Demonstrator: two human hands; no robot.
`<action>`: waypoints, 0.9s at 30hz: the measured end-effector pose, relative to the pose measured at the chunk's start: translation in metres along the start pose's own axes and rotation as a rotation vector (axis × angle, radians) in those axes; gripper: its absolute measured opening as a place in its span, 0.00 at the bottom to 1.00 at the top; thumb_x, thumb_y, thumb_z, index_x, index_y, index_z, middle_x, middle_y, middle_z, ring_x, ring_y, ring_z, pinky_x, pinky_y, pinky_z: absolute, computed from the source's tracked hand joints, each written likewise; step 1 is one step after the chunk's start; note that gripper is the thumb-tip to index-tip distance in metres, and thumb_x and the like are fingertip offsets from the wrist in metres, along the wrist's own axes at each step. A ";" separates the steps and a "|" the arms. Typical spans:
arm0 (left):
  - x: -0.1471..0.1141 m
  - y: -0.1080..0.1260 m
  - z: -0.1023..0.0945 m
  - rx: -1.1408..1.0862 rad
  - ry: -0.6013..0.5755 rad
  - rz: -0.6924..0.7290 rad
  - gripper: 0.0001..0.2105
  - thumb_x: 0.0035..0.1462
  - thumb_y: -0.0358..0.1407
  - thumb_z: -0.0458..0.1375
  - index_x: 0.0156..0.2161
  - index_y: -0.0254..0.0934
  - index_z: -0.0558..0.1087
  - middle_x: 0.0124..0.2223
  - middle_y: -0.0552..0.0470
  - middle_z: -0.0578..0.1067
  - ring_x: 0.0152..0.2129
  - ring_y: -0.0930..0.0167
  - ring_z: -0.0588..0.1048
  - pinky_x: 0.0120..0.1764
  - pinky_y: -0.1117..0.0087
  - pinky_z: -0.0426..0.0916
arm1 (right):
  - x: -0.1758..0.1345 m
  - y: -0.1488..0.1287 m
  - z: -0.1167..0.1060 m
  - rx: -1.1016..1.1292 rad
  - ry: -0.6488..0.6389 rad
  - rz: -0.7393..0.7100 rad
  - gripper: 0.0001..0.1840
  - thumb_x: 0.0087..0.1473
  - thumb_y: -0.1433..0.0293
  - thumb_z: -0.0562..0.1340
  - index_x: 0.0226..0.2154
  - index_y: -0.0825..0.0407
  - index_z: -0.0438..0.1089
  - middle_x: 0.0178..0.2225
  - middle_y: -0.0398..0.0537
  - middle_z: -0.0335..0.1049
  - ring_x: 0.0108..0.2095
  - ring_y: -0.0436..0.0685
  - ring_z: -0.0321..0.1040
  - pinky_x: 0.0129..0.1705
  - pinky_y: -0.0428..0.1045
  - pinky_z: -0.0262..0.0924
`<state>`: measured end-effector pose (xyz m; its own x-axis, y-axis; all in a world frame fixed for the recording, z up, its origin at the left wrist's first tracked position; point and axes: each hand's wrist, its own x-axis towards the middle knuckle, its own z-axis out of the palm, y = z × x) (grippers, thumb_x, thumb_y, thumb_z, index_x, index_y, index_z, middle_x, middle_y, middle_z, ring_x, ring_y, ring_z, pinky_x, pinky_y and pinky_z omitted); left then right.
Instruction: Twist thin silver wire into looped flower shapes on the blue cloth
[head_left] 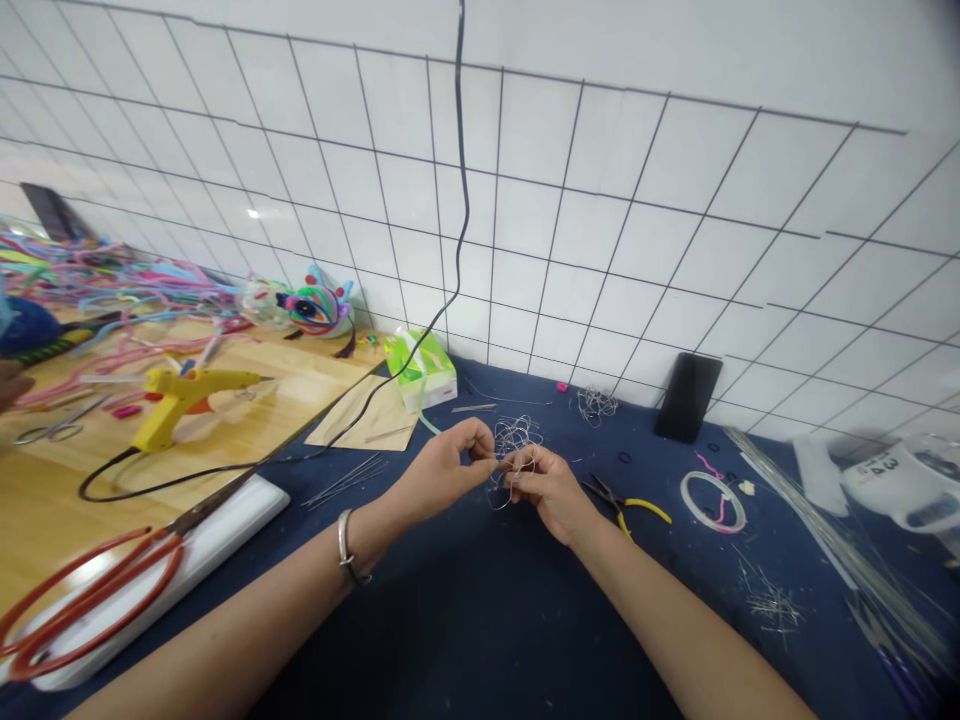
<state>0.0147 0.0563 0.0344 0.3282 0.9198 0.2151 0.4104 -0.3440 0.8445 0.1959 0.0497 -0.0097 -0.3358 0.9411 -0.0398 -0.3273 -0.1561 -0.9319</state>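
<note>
A tangle of thin silver wire bent into loops is held up over the dark blue cloth. My right hand is closed on it from the right, fingers pinching the loops. From the left, my left hand pinches at the wire's edge with thumb and forefinger, the fingertips almost meeting those of the right hand. Just right of my right hand lie yellow-handled pliers. Several straight wire pieces lie left of my left wrist.
On the left are large orange-handled scissors on a white bar, a yellow glue gun and another person's hand. A black cable hangs down. Behind stand a tissue pack and phone; rightward lie a tape roll and wire clippings.
</note>
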 end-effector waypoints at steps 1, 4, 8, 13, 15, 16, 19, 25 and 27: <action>0.000 0.001 0.000 0.006 -0.002 0.012 0.02 0.50 0.30 0.54 0.31 0.36 0.65 0.28 0.57 0.66 0.28 0.75 0.66 0.34 0.72 0.62 | 0.001 0.001 -0.001 0.012 -0.007 0.003 0.08 0.41 0.76 0.65 0.27 0.53 0.66 0.35 0.44 0.70 0.28 0.48 0.64 0.27 0.44 0.58; -0.002 0.006 -0.001 0.045 -0.003 0.062 0.01 0.50 0.29 0.53 0.30 0.36 0.65 0.29 0.57 0.67 0.28 0.75 0.66 0.34 0.72 0.62 | 0.002 0.005 -0.003 0.049 -0.030 0.002 0.08 0.40 0.78 0.62 0.26 0.53 0.64 0.30 0.43 0.70 0.24 0.48 0.64 0.26 0.45 0.58; -0.005 0.010 -0.002 0.108 0.020 0.118 0.02 0.50 0.28 0.54 0.29 0.35 0.66 0.29 0.56 0.68 0.28 0.75 0.67 0.34 0.71 0.62 | 0.000 0.005 -0.002 0.058 -0.055 0.000 0.08 0.38 0.80 0.61 0.23 0.53 0.63 0.27 0.41 0.69 0.21 0.47 0.62 0.25 0.44 0.57; -0.003 0.009 -0.006 0.138 0.019 0.100 0.01 0.51 0.28 0.53 0.29 0.35 0.66 0.28 0.56 0.68 0.27 0.75 0.67 0.32 0.72 0.62 | 0.000 -0.001 -0.004 -0.063 -0.026 0.022 0.05 0.42 0.76 0.60 0.28 0.53 0.68 0.28 0.43 0.68 0.25 0.49 0.64 0.26 0.45 0.58; -0.002 0.008 -0.007 0.161 0.011 0.103 0.02 0.50 0.28 0.53 0.29 0.35 0.66 0.28 0.56 0.68 0.27 0.75 0.67 0.32 0.72 0.62 | 0.001 -0.004 -0.006 -0.103 0.025 -0.002 0.07 0.44 0.75 0.59 0.31 0.54 0.69 0.30 0.44 0.68 0.27 0.49 0.64 0.27 0.45 0.59; -0.001 0.007 -0.007 0.171 0.007 0.108 0.02 0.50 0.28 0.53 0.29 0.35 0.66 0.27 0.56 0.68 0.27 0.75 0.67 0.32 0.72 0.61 | 0.002 -0.005 -0.007 -0.116 0.068 -0.028 0.07 0.46 0.74 0.59 0.31 0.54 0.69 0.30 0.45 0.68 0.27 0.49 0.64 0.28 0.45 0.59; -0.001 0.005 -0.006 0.202 0.010 0.126 0.02 0.50 0.27 0.53 0.28 0.35 0.65 0.27 0.56 0.69 0.26 0.74 0.67 0.32 0.72 0.61 | 0.000 -0.012 -0.006 -0.221 0.243 -0.176 0.07 0.51 0.71 0.57 0.34 0.52 0.69 0.29 0.44 0.66 0.26 0.49 0.62 0.29 0.46 0.59; -0.001 0.001 -0.003 0.259 0.025 0.168 0.03 0.50 0.27 0.54 0.28 0.36 0.66 0.27 0.56 0.70 0.27 0.74 0.67 0.33 0.71 0.60 | -0.014 -0.028 0.009 -1.022 0.192 -0.668 0.06 0.52 0.71 0.60 0.35 0.51 0.71 0.34 0.48 0.66 0.35 0.54 0.63 0.40 0.50 0.61; -0.001 0.001 -0.002 0.254 0.016 0.167 0.03 0.51 0.27 0.54 0.28 0.36 0.66 0.27 0.56 0.70 0.27 0.74 0.67 0.33 0.71 0.60 | -0.015 -0.027 0.012 -1.232 0.175 -0.738 0.08 0.52 0.72 0.60 0.37 0.51 0.72 0.35 0.50 0.65 0.38 0.56 0.62 0.42 0.52 0.60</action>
<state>0.0128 0.0552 0.0360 0.3965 0.8489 0.3497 0.5525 -0.5248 0.6476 0.1992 0.0359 0.0200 -0.2898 0.7294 0.6197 0.6097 0.6398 -0.4679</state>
